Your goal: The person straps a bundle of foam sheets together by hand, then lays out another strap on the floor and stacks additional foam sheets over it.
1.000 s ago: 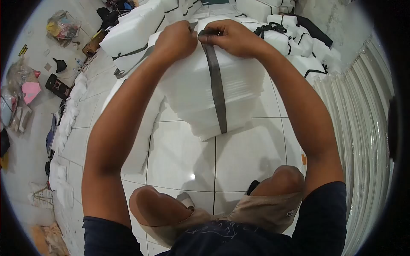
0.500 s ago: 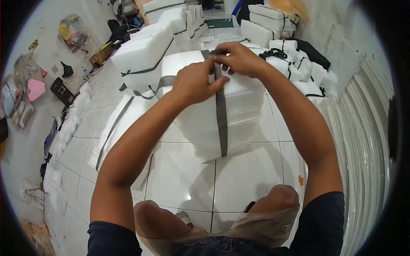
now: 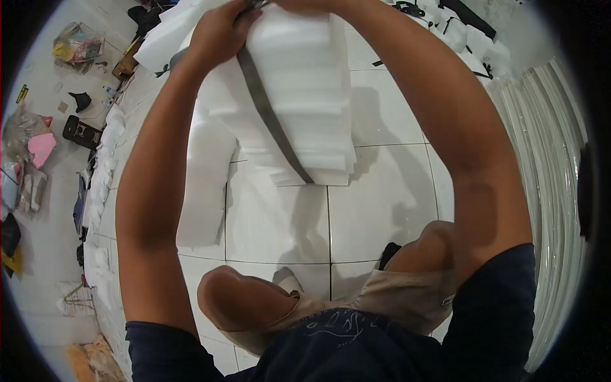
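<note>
A tall stack of white foam sheets (image 3: pixel 299 83) stands on the tiled floor in front of me, its layers uneven along the side. A dark grey strap (image 3: pixel 270 114) runs slantwise down its near face to the bottom edge. My left hand (image 3: pixel 219 32) is closed at the strap's upper end, by the stack's top left. Beside it, my right hand (image 3: pixel 309 4) is cut off by the upper frame edge, so its fingers hardly show. A small dark item lies between the two hands, too little of it visible to name.
More white foam sheets (image 3: pixel 207 184) lie left of the stack. Strapped white bundles (image 3: pixel 455 32) sit at the far right, and long pale sheets (image 3: pixel 541 146) lean along the right wall. Plastic bags (image 3: pixel 76 48) hang on the left wall. My knees flank the near floor tiles (image 3: pixel 280 219).
My view has tilted down, putting both hands at the upper frame edge. The hands have moved apart from the strap's earlier crossing point, and the strap now slants across the stack's face.
</note>
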Demonstrator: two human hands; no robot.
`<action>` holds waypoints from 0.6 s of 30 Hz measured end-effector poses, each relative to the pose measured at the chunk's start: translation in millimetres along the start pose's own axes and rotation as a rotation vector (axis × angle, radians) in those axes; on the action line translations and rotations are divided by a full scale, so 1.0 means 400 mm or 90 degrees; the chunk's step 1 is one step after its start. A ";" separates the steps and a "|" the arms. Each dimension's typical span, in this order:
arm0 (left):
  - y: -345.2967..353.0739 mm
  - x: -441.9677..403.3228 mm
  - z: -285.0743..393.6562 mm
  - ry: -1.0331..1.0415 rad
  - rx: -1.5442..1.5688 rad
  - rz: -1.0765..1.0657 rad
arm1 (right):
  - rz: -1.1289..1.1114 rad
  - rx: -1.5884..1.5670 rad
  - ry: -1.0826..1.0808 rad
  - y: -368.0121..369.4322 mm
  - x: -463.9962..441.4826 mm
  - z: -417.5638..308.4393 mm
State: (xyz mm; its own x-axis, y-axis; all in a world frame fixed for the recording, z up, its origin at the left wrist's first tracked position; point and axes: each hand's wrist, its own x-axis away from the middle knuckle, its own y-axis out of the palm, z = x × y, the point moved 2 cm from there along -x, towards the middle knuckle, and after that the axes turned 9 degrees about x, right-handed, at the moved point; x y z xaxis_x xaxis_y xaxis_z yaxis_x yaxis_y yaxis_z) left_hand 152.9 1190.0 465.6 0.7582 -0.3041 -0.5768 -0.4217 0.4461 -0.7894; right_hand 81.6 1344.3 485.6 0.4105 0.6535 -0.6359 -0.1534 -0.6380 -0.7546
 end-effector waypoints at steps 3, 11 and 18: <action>-0.029 0.075 0.009 0.097 0.037 0.061 | -0.095 0.134 -0.084 -0.044 0.014 -0.080; -0.039 0.081 -0.056 -0.033 0.047 -0.023 | -0.039 -0.044 0.035 0.129 -0.005 0.003; -0.039 0.101 -0.035 -0.104 -0.060 0.035 | -0.058 -0.017 0.153 0.158 -0.048 -0.041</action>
State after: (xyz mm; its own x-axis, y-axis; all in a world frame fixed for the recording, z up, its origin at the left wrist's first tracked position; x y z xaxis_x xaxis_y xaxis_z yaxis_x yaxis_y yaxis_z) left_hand 183.0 1158.9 451.6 0.7996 -0.1375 -0.5846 -0.5044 0.3746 -0.7780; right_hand 78.8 1284.7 452.6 0.6237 0.5952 -0.5066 -0.0841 -0.5933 -0.8006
